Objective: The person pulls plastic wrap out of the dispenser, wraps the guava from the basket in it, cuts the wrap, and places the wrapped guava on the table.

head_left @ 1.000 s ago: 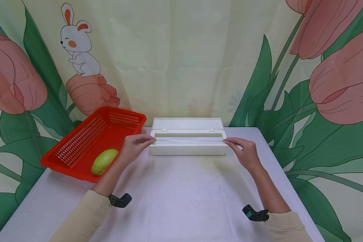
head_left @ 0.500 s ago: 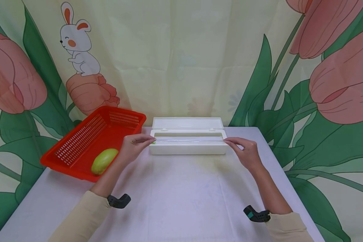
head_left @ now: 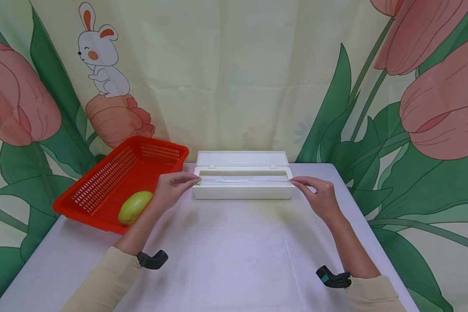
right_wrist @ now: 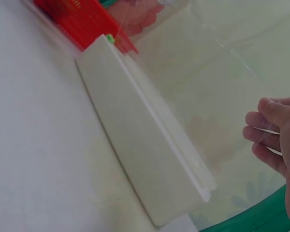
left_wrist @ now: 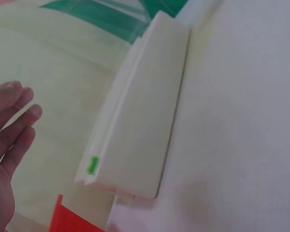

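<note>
A long white film dispenser box (head_left: 242, 191) lies across the far middle of the table, its lid (head_left: 242, 158) folded back. A clear strip of film (head_left: 243, 181) runs along its front lip. My left hand (head_left: 193, 181) pinches the film at the box's left end, beside a small green tab (left_wrist: 92, 165). My right hand (head_left: 297, 182) pinches it at the right end, and film lies across those fingers (right_wrist: 266, 137). The left wrist view shows the box (left_wrist: 145, 130) with my fingers (left_wrist: 12, 121) loosely extended beside it.
A red slotted basket (head_left: 101, 186) sits at the far left with a pale green fruit (head_left: 134, 207) inside. The white tablecloth (head_left: 234, 255) spreads in front of the box. A printed curtain with tulips and a rabbit hangs close behind the table.
</note>
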Available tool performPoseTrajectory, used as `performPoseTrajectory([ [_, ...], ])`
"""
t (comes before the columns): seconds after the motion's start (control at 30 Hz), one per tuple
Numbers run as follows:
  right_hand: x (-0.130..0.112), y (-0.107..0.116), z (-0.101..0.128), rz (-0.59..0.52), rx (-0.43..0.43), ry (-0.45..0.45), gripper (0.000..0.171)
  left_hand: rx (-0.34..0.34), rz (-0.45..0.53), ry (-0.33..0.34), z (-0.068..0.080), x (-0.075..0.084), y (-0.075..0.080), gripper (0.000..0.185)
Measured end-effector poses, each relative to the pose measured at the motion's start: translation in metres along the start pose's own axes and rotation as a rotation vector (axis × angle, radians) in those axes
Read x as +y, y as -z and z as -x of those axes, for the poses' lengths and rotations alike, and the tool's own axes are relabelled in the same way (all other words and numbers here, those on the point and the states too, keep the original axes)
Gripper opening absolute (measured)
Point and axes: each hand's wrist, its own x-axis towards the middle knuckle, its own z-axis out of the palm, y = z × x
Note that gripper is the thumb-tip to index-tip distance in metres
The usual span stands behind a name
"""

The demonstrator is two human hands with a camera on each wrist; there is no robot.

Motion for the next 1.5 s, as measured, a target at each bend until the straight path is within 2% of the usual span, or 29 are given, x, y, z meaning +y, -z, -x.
performPoseTrajectory([
  [0.23,-0.003,0.003,0.000,0.002,0.014,0.035,0.022,0.015,-0.013,-0.039,0.001,0.004,0.001,0.020],
  [0.77,-0.009,0.009,0.001,0.008,0.036,0.064,0.025,0.014,-0.033,-0.075,0.005,0.010,0.004,0.020],
  [0.9,-0.009,0.010,0.001,0.001,0.046,0.089,0.027,0.005,-0.042,-0.082,0.006,0.013,0.005,0.019],
  [1.2,-0.011,0.014,0.003,0.002,0.055,0.115,0.025,0.016,-0.070,-0.053,0.008,0.017,0.006,0.020],
  [1.5,-0.012,0.016,0.005,0.024,0.066,0.142,0.028,0.014,-0.087,-0.097,0.010,0.020,0.008,0.019],
])
